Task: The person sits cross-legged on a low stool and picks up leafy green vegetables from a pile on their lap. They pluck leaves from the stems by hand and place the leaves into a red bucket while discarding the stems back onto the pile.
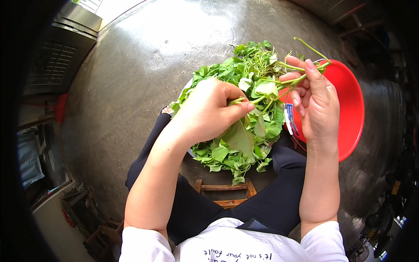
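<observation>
My left hand (209, 109) pinches the cut end of a leafy green stem between thumb and forefinger. Opposite it, my right hand (314, 95) holds the same branching stem (296, 80) by thumb and fingers, and one thin tip rises past the fingertips. Under both hands lies a large heap of green leaves (222, 154), with thin bare stems (262, 60) gathered at its far side. The heap mostly hides a pale round container, whose edge shows at the left. A red plastic bucket (348, 111) with a wire handle and a label is just beyond my right hand.
A low wooden stool (226, 188) shows between my legs on the grey concrete floor (131, 82). A dark slatted cabinet (52, 59) stands at the upper left, a red object (61, 108) beside it. Wooden furniture (104, 239) is at the lower left, dark clutter along the right.
</observation>
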Demonstrator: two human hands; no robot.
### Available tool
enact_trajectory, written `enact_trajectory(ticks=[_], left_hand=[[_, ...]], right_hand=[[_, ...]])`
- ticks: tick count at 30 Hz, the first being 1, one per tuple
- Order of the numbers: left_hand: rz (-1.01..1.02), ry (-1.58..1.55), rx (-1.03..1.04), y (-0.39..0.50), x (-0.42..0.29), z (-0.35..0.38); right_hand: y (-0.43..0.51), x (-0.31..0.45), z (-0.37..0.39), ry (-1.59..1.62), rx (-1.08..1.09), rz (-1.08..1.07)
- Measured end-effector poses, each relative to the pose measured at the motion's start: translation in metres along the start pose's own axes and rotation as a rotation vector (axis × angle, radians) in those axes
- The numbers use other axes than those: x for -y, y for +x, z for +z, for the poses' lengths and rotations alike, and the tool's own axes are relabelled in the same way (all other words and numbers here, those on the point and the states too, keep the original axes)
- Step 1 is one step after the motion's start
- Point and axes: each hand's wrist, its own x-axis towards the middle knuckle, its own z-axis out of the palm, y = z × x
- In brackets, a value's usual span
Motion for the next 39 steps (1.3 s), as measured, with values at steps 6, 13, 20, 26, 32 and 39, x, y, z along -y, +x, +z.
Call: enact_trajectory(ticks=[6,13,20,26,32,39], left_hand=[[0.033,-0.169,-0.007,0.000,0.008,-0.005],[0.010,-0.727,-0.489,0.010,0.017,0.005],[0.105,-0.958,-0.586,0.012,0.020,-0.026],[0.293,-0.621,-0.139,-0.002,0.008,-0.028],[0.146,-0.436,0.176,0.001,0.001,0.004],[0.043,-0.687,-0.048,0.005,0.002,0.012]], right_hand=[[0.000,-0.004,0.007,-0.042,0.022,-0.138],[-0.010,-0.012,0.028,-0.116,0.064,-0.167],[-0.011,-0.002,0.015,-0.038,0.028,-0.136],[0.002,0.004,-0.004,0.249,0.166,-0.098],[0.001,0.000,0.000,0.308,0.248,-0.064],[0.004,0.003,0.003,0.216,0.183,-0.175]])
